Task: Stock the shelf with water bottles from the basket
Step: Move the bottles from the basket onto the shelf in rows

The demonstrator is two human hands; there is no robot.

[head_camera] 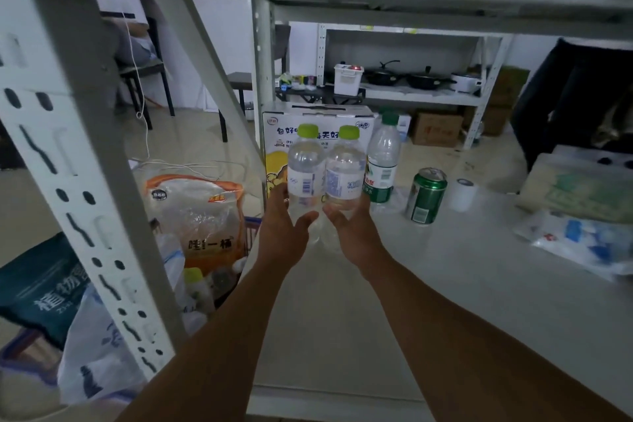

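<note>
- Grey metal shelf [445, 284], a printed carton [318, 120] at the back of its board.
- Left hand [284, 226], fingers curled round a lime-capped water bottle [306, 164] in front of the carton.
- Right hand [352, 226], fingers wrapped round a second lime-capped bottle [345, 168], which touches the first.
- Green-labelled bottle [383, 161], upright just beside them on the right.

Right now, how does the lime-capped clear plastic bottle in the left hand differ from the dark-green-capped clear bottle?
The lime-capped clear plastic bottle wears a white label; the dark-green-capped clear bottle wears a green one. The left hand grips the first; the second stands on the grey shelf. Both are upright.
</note>
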